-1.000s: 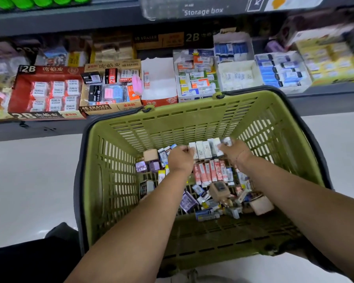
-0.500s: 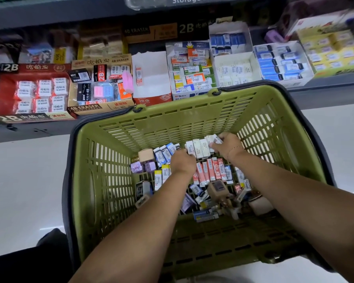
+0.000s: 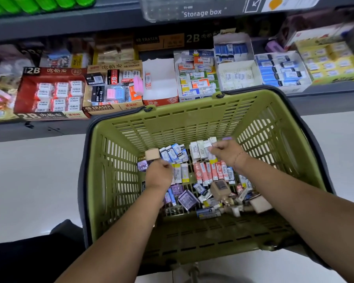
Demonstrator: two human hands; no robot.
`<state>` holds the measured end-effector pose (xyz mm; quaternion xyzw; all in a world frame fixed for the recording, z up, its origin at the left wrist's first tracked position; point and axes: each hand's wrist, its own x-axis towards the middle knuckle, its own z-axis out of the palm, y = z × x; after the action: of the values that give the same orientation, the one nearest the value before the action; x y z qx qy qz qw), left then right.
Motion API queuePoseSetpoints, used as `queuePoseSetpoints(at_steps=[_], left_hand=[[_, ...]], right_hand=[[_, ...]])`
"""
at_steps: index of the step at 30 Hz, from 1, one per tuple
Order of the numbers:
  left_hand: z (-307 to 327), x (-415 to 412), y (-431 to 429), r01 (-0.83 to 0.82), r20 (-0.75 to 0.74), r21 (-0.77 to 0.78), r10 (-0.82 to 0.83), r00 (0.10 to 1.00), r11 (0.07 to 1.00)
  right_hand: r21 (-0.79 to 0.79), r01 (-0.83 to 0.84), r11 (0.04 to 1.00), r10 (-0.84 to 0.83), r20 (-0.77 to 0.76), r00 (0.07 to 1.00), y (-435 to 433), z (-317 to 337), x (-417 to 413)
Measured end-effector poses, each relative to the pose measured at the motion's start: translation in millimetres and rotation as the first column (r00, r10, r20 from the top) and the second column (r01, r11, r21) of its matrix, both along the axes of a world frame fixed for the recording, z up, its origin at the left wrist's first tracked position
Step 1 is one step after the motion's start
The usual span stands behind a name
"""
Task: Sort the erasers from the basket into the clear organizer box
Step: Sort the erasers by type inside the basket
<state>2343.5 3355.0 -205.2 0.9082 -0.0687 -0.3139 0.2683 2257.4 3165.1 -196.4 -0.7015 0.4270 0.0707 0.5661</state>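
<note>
A stationery shop: shelf (image 3: 131,23) of eraser display boxes (image 3: 114,88), shopping basket (image 3: 192,111).

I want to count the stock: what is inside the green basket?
Small boxed erasers cover the green basket floor: neat rows far, a loose pile nearer. The left hand and right hand hide whatever lies under them.

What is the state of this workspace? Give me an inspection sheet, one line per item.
Surface: pale floor around the basket.
Job's things: green basket holding erasers, some in rows, some loose; clear organizer box on the upper shelf.
Clutter: nothing seen.
Hands: left hand and right hand curled over the erasers; grip unclear on both.
Cables: nothing seen.
Surroundings: shelf of eraser display boxes.
</note>
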Motion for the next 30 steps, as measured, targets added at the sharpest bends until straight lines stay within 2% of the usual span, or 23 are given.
queuePoseSetpoints(at_steps=[3,6,12,18,20,24,26,28,30], left_hand=[[-2,-1,23,0.082,-0.031,0.108,-0.079,0.996,0.991],[-4,-3,38,0.132,-0.023,0.151,-0.130,0.991,0.980],[-7,-4,41,0.234,0.036,0.216,-0.247,0.968,0.948],[-13,2,44,0.183,0.010,0.167,-0.188,0.982,0.969],[-16,2,45,0.166,-0.005,0.156,-0.167,0.986,0.974],[-19,5,46,0.145,-0.010,0.142,-0.145,0.989,0.979],[-18,5,45,0.132,-0.010,0.122,-0.131,0.991,0.984],[-16,4,45,0.109,-0.010,0.091,-0.109,0.994,0.990],[-13,4,44,0.102,0.012,0.057,-0.103,0.995,0.993]], right_hand=[[0.073,-0.014,0.997,0.017,-0.030,0.999,23,-1,6],[0.179,-0.021,0.984,0.039,-0.095,0.995,50,-2,14],[0.089,-0.141,0.986,0.158,-0.215,0.964,77,-21,35],[0.169,-0.107,0.980,0.146,-0.239,0.960,101,-34,51],[0.130,-0.128,0.983,0.156,-0.238,0.959,106,-37,54],[-0.095,-0.387,0.917,0.352,-0.263,0.898,106,-37,55],[-0.128,-0.388,0.913,0.353,-0.231,0.907,102,-35,51],[-0.028,-0.344,0.939,0.335,-0.167,0.927,87,-27,43],[0.102,-0.404,0.909,0.415,-0.131,0.900,61,-13,31]])
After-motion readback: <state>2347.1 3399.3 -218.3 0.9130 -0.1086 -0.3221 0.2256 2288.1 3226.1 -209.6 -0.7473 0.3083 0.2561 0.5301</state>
